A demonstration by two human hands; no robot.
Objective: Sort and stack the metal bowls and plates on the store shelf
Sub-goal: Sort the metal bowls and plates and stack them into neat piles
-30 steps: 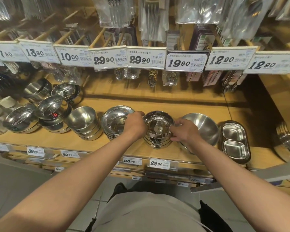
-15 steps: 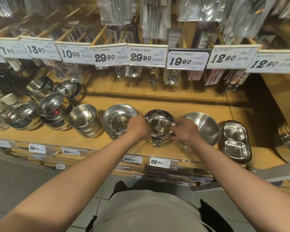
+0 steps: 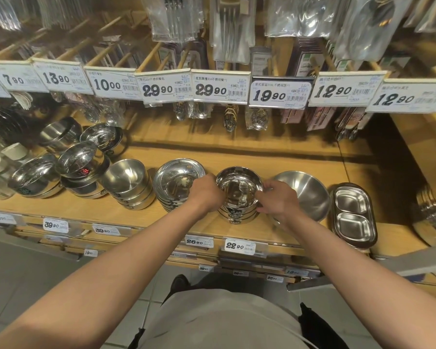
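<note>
Now | your left hand and right hand curl round the rim of the bowl stack between them on the shelf | stiff, light, slick steel; likely slips | grip opposite rims, not walls

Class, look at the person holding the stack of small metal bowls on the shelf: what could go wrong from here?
1. The bowl stack, gripped by the left hand and right hand, looks uneven; its polished bowls could slide apart if lifted.
2. The plate stack and large bowl sit close either side; shifting the stack may knock them.
</note>
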